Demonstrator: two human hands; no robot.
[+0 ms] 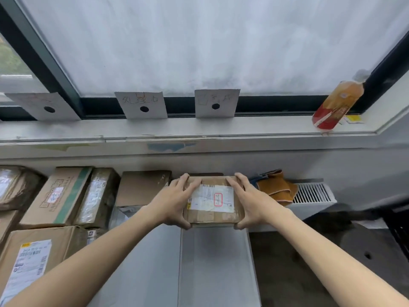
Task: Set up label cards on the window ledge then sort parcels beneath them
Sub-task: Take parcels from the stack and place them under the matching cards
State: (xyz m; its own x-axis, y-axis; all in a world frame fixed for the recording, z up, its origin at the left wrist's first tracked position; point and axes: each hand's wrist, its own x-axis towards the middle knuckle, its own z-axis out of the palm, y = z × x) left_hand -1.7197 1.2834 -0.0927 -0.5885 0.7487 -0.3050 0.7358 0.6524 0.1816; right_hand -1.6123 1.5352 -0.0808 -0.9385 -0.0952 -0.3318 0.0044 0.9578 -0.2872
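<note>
Hands: left hand (177, 202) and right hand (250, 202) clasp the parcel's (212, 201) sides, steadying it.
Place: below the right card (216, 103), likely its group.

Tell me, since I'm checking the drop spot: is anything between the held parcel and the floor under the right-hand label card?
Both hands, left and right, grip the parcel below the right label card. A dark flat item lies just behind it against the wall; what lies directly beneath is hidden.

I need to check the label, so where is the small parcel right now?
Head view, lower centre: the small parcel is gripped between the left hand and right hand, below the rightmost label card.
</note>
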